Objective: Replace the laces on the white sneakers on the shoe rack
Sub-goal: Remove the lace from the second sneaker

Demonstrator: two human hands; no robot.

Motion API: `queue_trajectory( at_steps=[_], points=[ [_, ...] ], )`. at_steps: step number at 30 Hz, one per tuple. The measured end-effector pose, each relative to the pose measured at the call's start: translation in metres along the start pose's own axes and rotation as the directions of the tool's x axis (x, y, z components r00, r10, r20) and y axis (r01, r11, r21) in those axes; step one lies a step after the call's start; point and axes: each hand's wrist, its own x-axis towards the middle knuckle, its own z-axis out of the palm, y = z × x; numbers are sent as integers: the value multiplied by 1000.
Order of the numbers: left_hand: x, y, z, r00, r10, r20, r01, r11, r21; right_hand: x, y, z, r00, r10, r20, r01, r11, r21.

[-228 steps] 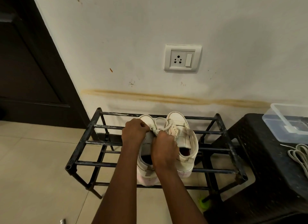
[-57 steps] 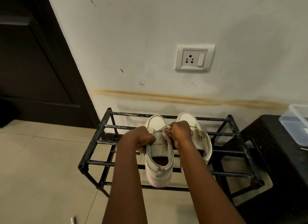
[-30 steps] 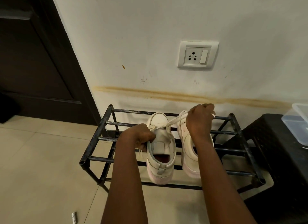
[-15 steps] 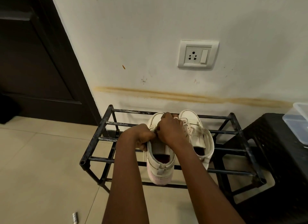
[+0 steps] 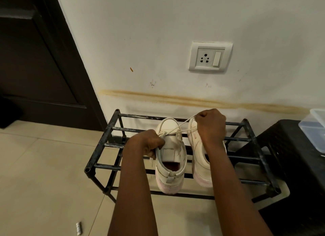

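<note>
My left hand (image 5: 149, 142) grips the left sneaker's (image 5: 171, 158) collar on the shoe rack (image 5: 105, 141); right hand (image 5: 211, 125) fisted, pinching its lace (image 5: 179, 128) taut; right sneaker (image 5: 200, 158) alongside.

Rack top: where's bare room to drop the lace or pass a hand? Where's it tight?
Free: shoe rack bars between its left end and the left sneaker; bars between the right sneaker and the end by the black stool; floor tiles left of the rack. Crowded: centre, where both sneakers, left hand, right hand and the taut lace bunch.
</note>
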Motion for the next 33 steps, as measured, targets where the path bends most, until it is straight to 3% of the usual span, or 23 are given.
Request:
queue_trajectory(
  at_steps=[4,7,11,15,19,27,33],
  points=[
    [0,0,0,1000,-5,11,5,1000,-12,6,8,-22,985,77,-156,-68,996,65],
    [-2,1,0,1000,-5,15,6,1000,-14,8,12,-23,989,44,-138,-46,999,-10],
    [-4,1,-1,1000,0,10,0,1000,-3,6,2,-11,984,-134,115,151,976,-158],
    [-4,1,-1,1000,-10,4,10,1000,-7,-12,-13,11,871,-241,428,372,892,-256],
    [-3,2,0,1000,-19,0,19,1000,-10,-24,-15,37,786,-259,562,511,783,-354],
    [0,1,2,1000,-22,0,22,1000,-21,-24,-9,44,831,-280,480,441,859,-262],
    [3,-1,-1,1000,-18,2,18,1000,-16,-3,-2,19,930,-185,318,237,962,-134]
  ],
)
